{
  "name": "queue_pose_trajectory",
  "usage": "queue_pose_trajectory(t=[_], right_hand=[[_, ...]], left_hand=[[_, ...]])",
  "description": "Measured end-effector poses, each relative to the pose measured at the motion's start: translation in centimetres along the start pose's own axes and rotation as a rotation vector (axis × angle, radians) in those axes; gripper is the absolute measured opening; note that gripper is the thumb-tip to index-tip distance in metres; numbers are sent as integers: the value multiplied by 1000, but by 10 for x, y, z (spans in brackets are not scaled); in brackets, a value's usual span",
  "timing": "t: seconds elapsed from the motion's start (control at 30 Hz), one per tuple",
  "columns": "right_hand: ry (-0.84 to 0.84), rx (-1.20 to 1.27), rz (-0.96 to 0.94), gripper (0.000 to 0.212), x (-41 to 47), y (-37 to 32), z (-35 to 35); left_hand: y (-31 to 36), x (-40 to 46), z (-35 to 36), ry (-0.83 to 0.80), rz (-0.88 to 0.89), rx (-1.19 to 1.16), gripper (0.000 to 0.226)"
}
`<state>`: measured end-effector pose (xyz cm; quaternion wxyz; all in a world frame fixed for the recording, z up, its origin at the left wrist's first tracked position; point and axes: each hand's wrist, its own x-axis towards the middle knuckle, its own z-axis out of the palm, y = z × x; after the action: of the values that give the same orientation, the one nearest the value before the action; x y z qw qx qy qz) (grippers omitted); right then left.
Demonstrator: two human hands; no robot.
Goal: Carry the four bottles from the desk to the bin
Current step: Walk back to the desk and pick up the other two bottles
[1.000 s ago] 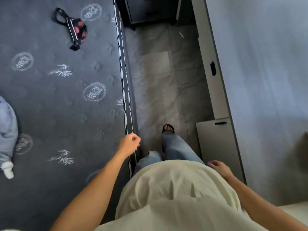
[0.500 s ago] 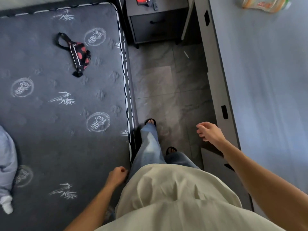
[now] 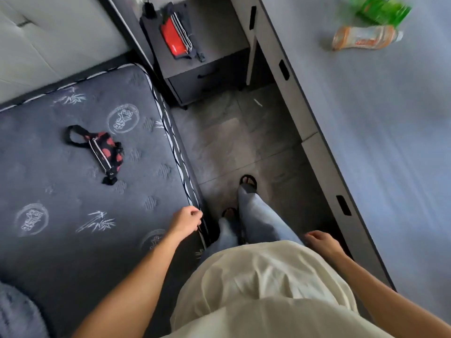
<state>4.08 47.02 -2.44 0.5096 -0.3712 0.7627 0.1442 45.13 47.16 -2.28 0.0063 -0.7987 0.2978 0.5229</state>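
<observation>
Two bottles lie on their sides at the far end of the grey desk (image 3: 380,147): an orange-labelled clear bottle (image 3: 364,38) and, just behind it, a green bottle (image 3: 380,9) cut by the top edge. My left hand (image 3: 186,222) swings empty over the mattress edge, fingers loosely curled. Beside my hip, close to the desk front, my right hand (image 3: 322,242) hangs low, also empty with loosely curled fingers. Both hands are far from the bottles. No bin is in view.
A dark patterned mattress (image 3: 61,191) with a black-and-red pouch (image 3: 103,150) fills the left. A narrow tiled aisle (image 3: 234,142) runs between bed and desk. A dark nightstand (image 3: 202,67) with a red wallet (image 3: 174,39) blocks its far end.
I have walked forward along the aisle; the view tilted up, so the bottles and nightstand show more. My left hand swung forward, my right hand dropped back to my hip.
</observation>
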Motion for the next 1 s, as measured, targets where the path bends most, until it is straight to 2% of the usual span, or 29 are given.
queue_pose_trajectory(t=[0.13,0.3,0.5,0.73,0.87,1.0], right_hand=[[-20,44,72,25,17,-14,-22],[10,114,82,19,52,-74,-62],[44,283,-12,19,102,-188,-115],[112,477,-169,18,155,-318,-184],[153,531,-137,17,170,-356,-204],[182,612,-13,20,171,-370,-206]], left_hand=[[83,47,-35,-11,99,44,16],[160,93,-66,-30,151,123,16],[194,132,-103,-41,76,190,16],[213,178,-161,-141,11,509,24],[262,216,-200,-216,25,610,24],[347,256,-229,-193,79,607,26]])
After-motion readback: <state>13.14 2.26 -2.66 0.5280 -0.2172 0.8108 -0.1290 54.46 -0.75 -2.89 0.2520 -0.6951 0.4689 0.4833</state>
